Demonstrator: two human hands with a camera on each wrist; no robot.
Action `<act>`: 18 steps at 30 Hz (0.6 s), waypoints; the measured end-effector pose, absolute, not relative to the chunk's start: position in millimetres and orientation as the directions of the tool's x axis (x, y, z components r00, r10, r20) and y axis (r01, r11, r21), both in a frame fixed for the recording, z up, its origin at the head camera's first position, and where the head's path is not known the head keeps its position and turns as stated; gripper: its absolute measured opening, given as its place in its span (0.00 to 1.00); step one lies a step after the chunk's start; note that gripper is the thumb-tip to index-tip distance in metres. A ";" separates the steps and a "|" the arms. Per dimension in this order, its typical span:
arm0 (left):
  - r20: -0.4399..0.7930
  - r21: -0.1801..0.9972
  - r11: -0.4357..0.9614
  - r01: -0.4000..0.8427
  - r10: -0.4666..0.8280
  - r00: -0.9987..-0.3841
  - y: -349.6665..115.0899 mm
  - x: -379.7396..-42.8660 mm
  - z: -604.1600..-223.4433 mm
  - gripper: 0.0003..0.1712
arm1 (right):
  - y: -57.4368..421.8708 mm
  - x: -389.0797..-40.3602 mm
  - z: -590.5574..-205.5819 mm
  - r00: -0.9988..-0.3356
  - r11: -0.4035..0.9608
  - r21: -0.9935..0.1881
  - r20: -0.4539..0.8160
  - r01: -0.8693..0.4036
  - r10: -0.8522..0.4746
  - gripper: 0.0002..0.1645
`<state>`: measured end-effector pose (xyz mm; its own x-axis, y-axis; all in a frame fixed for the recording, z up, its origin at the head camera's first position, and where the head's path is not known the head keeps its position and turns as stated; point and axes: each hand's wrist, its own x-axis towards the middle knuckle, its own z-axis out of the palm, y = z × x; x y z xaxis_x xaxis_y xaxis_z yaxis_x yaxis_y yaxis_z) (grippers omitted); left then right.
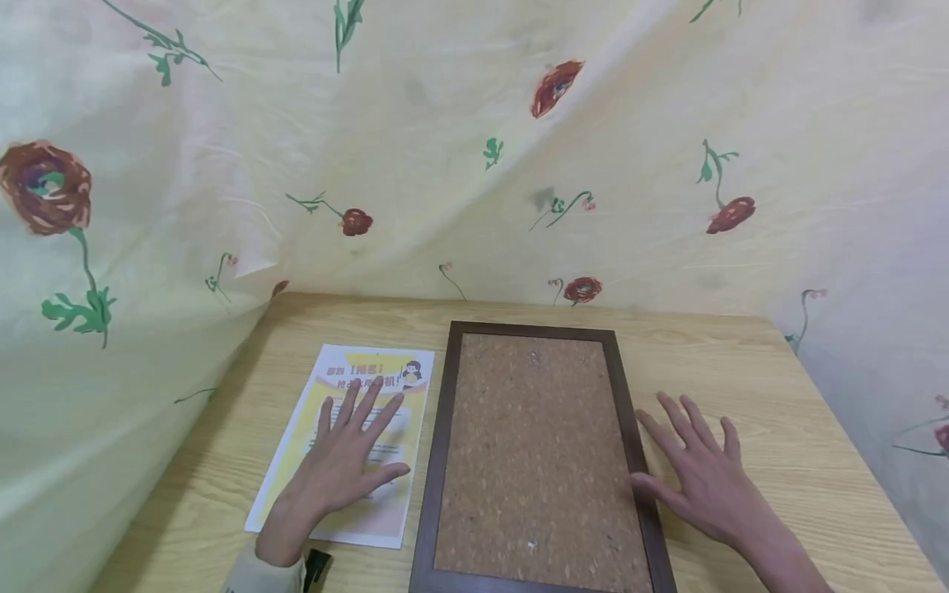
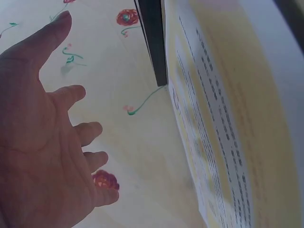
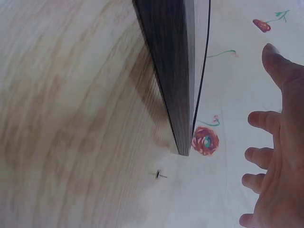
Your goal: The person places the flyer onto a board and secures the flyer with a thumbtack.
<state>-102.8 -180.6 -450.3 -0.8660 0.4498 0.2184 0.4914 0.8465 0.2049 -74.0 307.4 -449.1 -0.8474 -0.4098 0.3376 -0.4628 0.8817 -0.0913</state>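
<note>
A cork board (image 1: pixel 544 461) with a dark brown frame (image 1: pixel 442 428) lies flat on the table. To its left is a printed sheet (image 1: pixel 374 523), white and yellow with coloured lettering and a cartoon figure. My left hand (image 1: pixel 334 473) hovers over this sheet, fingers spread and holding nothing. Beside the board's right edge, my right hand (image 1: pixel 704 486) is held above the table with its fingers apart, the thumb overlapping the frame in the head view. The left wrist view shows a gap between the left palm (image 2: pixel 47 142) and the sheet; the right palm (image 3: pixel 285 161) is likewise apart from the frame.
Part of a black object (image 1: pixel 316 568) shows by the left cuff. A tiny metal piece (image 3: pixel 158 175) with thin ends lies on the wood-grain table (image 1: pixel 771 371) right of the board. Flower-patterned cloth (image 1: pixel 445 165) hangs behind and at both sides.
</note>
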 end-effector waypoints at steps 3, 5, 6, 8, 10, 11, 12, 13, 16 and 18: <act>0.209 0.216 0.852 0.477 0.437 -0.875 -182.9 -103.2 -450.5 0.53 | 311.4 -72.9 -449.5 -0.852 0.885 -0.092 0.334 -0.455 -0.403 0.48; 0.200 0.221 0.855 0.468 0.430 -0.880 -184.2 -103.1 -450.2 0.53 | 313.5 -72.2 -449.6 -0.856 0.888 -0.098 0.331 -0.449 -0.396 0.48; 0.196 0.226 0.857 0.464 0.427 -0.883 -184.8 -103.0 -450.0 0.53 | 314.6 -71.9 -449.7 -0.860 0.890 -0.101 0.327 -0.444 -0.392 0.48; 0.188 0.226 0.861 0.456 0.421 -0.887 -186.2 -102.5 -449.6 0.52 | 316.3 -71.7 -450.1 -0.866 0.893 -0.111 0.322 -0.437 -0.384 0.48; 0.182 0.221 0.866 0.449 0.415 -0.891 -187.4 -102.3 -449.1 0.52 | 318.0 -71.7 -450.4 -0.872 0.896 -0.120 0.317 -0.428 -0.374 0.48; 0.181 0.216 0.869 0.445 0.413 -0.893 -188.1 -102.2 -448.8 0.52 | 318.7 -71.7 -450.6 -0.875 0.898 -0.124 0.314 -0.423 -0.369 0.48; 0.183 0.215 0.870 0.444 0.411 -0.893 -188.6 -102.1 -448.6 0.52 | 319.4 -71.7 -450.8 -0.878 0.899 -0.127 0.311 -0.418 -0.364 0.48; 0.186 0.212 0.871 0.443 0.409 -0.893 -189.2 -102.1 -448.4 0.52 | 319.8 -71.8 -450.9 -0.880 0.901 -0.129 0.311 -0.414 -0.360 0.48; 0.195 0.213 0.872 0.441 0.405 -0.893 -190.8 -102.0 -448.1 0.53 | 321.0 -72.6 -451.2 -0.884 0.904 -0.133 0.308 -0.405 -0.351 0.47; 0.200 0.217 0.871 0.440 0.401 -0.894 -192.1 -101.9 -448.2 0.53 | 321.5 -73.3 -451.4 -0.887 0.906 -0.134 0.305 -0.401 -0.348 0.47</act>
<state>-101.9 -192.1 -448.2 -0.8938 0.4015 0.1998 0.4399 0.8715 0.2168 -73.3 321.5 -451.4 -0.8866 -0.3477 0.3051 -0.4014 0.9061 -0.1337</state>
